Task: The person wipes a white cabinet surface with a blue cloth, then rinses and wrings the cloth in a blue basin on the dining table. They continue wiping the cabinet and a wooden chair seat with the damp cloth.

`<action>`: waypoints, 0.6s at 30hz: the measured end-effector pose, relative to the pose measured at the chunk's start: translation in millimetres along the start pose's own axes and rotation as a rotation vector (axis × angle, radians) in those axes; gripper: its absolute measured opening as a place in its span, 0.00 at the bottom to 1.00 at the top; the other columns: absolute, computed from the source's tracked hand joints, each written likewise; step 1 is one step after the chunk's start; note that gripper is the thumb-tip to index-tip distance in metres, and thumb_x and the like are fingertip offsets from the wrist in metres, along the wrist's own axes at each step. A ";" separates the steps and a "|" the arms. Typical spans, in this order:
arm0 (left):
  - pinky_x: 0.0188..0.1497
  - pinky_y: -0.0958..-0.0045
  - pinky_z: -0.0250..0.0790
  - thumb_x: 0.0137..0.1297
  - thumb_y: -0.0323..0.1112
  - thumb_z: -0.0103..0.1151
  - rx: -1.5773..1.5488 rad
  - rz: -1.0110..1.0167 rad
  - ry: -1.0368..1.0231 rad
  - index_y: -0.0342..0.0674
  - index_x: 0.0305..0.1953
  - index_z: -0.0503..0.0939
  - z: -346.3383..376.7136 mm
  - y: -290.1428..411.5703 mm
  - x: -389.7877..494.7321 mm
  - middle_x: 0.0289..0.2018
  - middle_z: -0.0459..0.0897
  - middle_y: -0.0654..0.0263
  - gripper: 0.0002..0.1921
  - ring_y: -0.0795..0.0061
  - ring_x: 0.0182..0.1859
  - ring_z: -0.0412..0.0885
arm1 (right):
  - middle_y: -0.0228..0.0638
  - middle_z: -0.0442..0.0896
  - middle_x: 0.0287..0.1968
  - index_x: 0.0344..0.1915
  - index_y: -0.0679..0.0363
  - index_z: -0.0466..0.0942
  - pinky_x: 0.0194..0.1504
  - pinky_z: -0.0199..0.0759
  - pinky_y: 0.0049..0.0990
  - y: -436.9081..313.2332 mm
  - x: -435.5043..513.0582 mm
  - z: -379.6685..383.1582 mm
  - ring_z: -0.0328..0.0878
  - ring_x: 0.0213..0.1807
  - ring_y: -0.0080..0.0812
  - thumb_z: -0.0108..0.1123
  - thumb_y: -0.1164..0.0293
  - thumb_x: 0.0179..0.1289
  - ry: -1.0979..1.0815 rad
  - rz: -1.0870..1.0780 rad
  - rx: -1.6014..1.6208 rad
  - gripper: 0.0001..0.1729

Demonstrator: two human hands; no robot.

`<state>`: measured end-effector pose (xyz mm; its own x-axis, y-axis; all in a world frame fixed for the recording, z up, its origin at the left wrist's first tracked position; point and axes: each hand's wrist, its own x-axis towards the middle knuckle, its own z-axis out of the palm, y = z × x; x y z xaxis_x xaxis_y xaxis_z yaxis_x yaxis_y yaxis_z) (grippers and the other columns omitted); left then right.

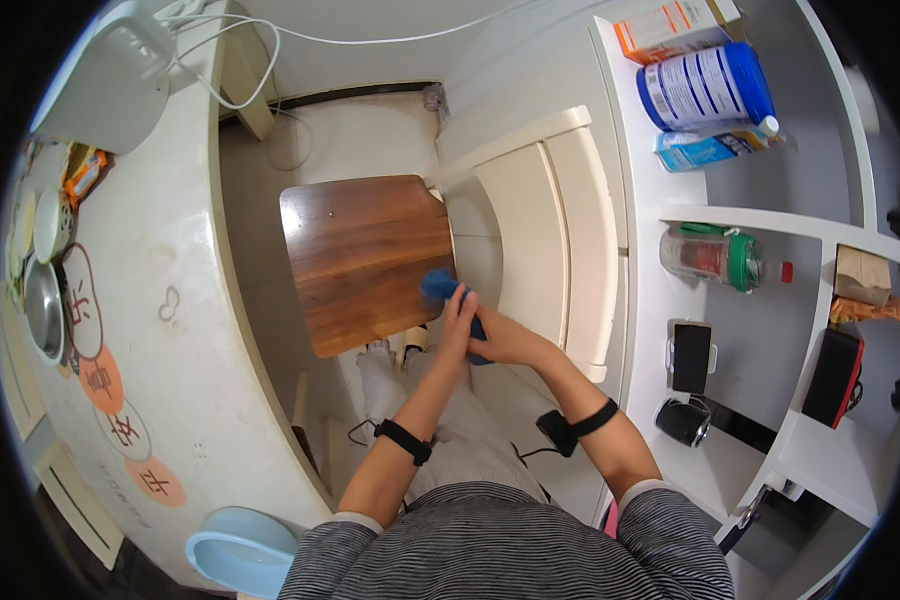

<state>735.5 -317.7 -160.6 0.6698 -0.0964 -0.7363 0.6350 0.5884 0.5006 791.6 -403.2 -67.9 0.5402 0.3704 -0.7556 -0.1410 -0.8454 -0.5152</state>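
A blue cloth [440, 286] is bunched between both hands, with one end sticking out beyond the fingers and another part hanging below the palms. My left hand [459, 324] is closed on it, with the thumb and fingers pointing up the picture. My right hand [508, 336] grips the cloth from the other side, touching the left. Both hands are just off the near right corner of the brown wooden seat [367, 255] of a chair, whose cream backrest [592, 247] stands on the right. A small dark speck lies on the seat.
A white table [195, 300] runs along the left, bearing a light blue basin [244, 551], metal bowl [45, 311] and pale plastic container [109, 82]. White shelves [750, 217] on the right hold a blue-lidded tub [705, 86], green-lidded bottle [709, 255], phone [691, 358] and black cup [682, 421].
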 end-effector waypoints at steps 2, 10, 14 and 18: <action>0.58 0.69 0.65 0.61 0.37 0.64 -0.161 -0.040 0.053 0.41 0.66 0.60 4.7 12.3 -3.2 0.61 0.66 0.58 0.34 0.67 0.59 0.70 | 0.54 0.74 0.56 0.59 0.64 0.68 0.59 0.66 0.36 1.5 -36.3 -12.9 0.72 0.58 0.50 0.60 0.67 0.59 0.156 -0.130 0.021 0.28; 0.66 0.66 0.56 0.66 0.32 0.52 0.057 0.309 -0.387 0.41 0.70 0.54 93.6 14.0 6.8 0.67 0.57 0.55 0.32 0.60 0.65 0.63 | 0.55 0.58 0.68 0.63 0.66 0.63 0.66 0.53 0.45 34.0 -122.3 -45.2 0.55 0.69 0.57 0.62 0.72 0.58 0.872 -0.051 -0.468 0.33; 0.72 0.62 0.42 0.71 0.35 0.44 0.487 0.634 -0.375 0.41 0.71 0.51 127.0 -18.0 20.2 0.73 0.40 0.56 0.29 0.57 0.74 0.43 | 0.58 0.52 0.70 0.67 0.66 0.58 0.68 0.48 0.48 64.4 -106.4 -26.9 0.48 0.71 0.60 0.58 0.68 0.62 0.940 -0.054 -0.526 0.35; 0.71 0.66 0.45 0.70 0.27 0.39 0.454 0.774 -0.372 0.39 0.70 0.52 124.4 -37.7 41.3 0.73 0.43 0.57 0.28 0.58 0.73 0.47 | 0.57 0.54 0.70 0.65 0.65 0.61 0.67 0.50 0.47 77.3 -106.7 -25.4 0.50 0.71 0.58 0.54 0.74 0.63 1.000 -0.054 -0.477 0.30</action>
<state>787.2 -443.8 -153.2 0.9941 -0.1063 0.0230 0.0030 0.2375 0.9714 744.1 -517.8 -16.8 0.9925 0.1152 0.0405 0.1204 -0.9786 -0.1669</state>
